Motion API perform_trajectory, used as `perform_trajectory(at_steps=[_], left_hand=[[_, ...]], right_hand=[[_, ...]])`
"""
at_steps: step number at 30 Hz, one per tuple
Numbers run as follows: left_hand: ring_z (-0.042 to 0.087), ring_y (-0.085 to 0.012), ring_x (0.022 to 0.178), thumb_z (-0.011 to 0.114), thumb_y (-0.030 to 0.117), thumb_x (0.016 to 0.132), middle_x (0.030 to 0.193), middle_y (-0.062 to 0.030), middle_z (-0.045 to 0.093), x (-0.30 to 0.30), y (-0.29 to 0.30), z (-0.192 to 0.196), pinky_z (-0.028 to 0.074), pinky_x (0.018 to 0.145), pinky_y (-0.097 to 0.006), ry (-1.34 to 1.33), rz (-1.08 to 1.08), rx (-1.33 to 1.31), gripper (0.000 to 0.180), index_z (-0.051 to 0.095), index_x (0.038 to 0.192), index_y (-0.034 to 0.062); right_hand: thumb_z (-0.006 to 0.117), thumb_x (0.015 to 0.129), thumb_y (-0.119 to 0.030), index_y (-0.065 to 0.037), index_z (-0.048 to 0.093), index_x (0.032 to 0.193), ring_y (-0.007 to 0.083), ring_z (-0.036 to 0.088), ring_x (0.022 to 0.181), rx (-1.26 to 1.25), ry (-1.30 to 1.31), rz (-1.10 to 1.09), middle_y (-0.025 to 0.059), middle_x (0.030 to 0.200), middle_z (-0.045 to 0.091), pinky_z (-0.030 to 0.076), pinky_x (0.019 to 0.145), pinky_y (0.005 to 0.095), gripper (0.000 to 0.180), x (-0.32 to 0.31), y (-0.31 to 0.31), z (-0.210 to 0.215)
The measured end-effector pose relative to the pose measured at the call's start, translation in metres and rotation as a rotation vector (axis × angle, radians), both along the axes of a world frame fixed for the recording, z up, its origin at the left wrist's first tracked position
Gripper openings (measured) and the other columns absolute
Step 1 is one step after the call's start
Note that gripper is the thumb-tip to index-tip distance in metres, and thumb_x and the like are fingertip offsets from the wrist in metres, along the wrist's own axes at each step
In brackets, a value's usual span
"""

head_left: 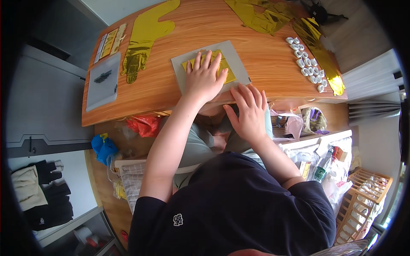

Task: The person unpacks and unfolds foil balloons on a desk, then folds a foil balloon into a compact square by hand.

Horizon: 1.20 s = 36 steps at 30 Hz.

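Near the table's front edge, left hand (pixel 204 77) lies flat, fingers spread, pressing gold foil (pixel 228 73) onto grey board (pixel 237 59). Right hand (pixel 250 109) rests open at the board's front corner, gripping nothing. Best to press evenly so the foil stays smooth.

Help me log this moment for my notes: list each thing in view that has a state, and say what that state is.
left hand: open, flat on the yellow sheet
right hand: open, fingers spread at the mat's near edge
yellow sheet: flat on the grey mat, partly covered
grey mat: flat on the table
gold foil strip: lying flat, crinkled
white rings: loose, clustered in rows
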State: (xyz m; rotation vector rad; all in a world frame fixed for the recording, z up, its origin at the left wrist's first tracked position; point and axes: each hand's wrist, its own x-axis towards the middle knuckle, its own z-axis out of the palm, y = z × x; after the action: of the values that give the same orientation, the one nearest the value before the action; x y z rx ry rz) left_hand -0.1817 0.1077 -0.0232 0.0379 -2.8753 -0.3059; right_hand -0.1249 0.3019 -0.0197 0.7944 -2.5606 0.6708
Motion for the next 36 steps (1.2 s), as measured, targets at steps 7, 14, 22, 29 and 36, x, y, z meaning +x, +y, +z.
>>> perform_trajectory(at_steps=[7, 14, 22, 29, 36], left_hand=[[0.026, -0.0364, 0.154, 0.041, 0.053, 0.105, 0.164, -0.0131, 0.036, 0.002, 0.000, -0.001, 0.017, 0.123, -0.062, -0.006, 0.007, 0.007, 0.063, 0.041, 0.157, 0.0180], [0.028, -0.0381, 0.153, 0.046, 0.051, 0.103, 0.163, -0.0151, 0.038, 0.004, 0.001, 0.001, 0.019, 0.123, -0.063, 0.020, 0.001, 0.004, 0.063, 0.044, 0.155, 0.0167], [0.029, -0.0395, 0.152, 0.049, 0.053, 0.102, 0.164, -0.0148, 0.036, 0.004, 0.000, 0.001, 0.021, 0.121, -0.063, 0.044, -0.027, -0.060, 0.066, 0.040, 0.158, 0.0192], [0.029, -0.0393, 0.152, 0.051, 0.053, 0.101, 0.164, -0.0151, 0.036, 0.006, 0.000, 0.001, 0.022, 0.121, -0.062, 0.031, -0.029, -0.073, 0.069, 0.039, 0.158, 0.0165], [0.028, -0.0395, 0.153, 0.059, 0.063, 0.093, 0.165, -0.0169, 0.034, 0.008, 0.002, 0.010, 0.021, 0.122, -0.060, -0.006, -0.052, -0.071, 0.086, 0.037, 0.159, 0.0121]], right_hand=[[0.067, 0.095, -0.039, -0.010, 0.060, 0.140, 0.0334, 0.042, 0.140, 0.058, -0.011, -0.053, 0.0083, 0.148, 0.053, 0.021, 0.120, 0.0555, 0.054, 0.000, -0.008, 0.003], [0.062, 0.098, -0.034, -0.010, 0.056, 0.145, 0.0327, 0.041, 0.141, 0.068, -0.044, -0.120, 0.0049, 0.151, 0.052, 0.020, 0.120, 0.0543, 0.053, -0.004, -0.002, -0.001], [0.062, 0.099, -0.031, -0.013, 0.054, 0.147, 0.0337, 0.041, 0.141, 0.127, -0.033, -0.075, 0.0020, 0.154, 0.051, 0.017, 0.120, 0.0548, 0.052, -0.012, -0.002, 0.002], [0.071, 0.090, -0.016, -0.015, 0.073, 0.119, 0.0306, 0.055, 0.128, -0.049, 0.062, 0.057, 0.0018, 0.125, 0.069, 0.026, 0.116, 0.0504, 0.029, -0.012, 0.019, 0.009], [0.067, 0.088, -0.004, -0.008, 0.073, 0.114, 0.0323, 0.064, 0.115, -0.136, 0.017, 0.203, 0.0101, 0.119, 0.070, 0.045, 0.106, 0.0481, 0.027, -0.056, 0.011, 0.017]])
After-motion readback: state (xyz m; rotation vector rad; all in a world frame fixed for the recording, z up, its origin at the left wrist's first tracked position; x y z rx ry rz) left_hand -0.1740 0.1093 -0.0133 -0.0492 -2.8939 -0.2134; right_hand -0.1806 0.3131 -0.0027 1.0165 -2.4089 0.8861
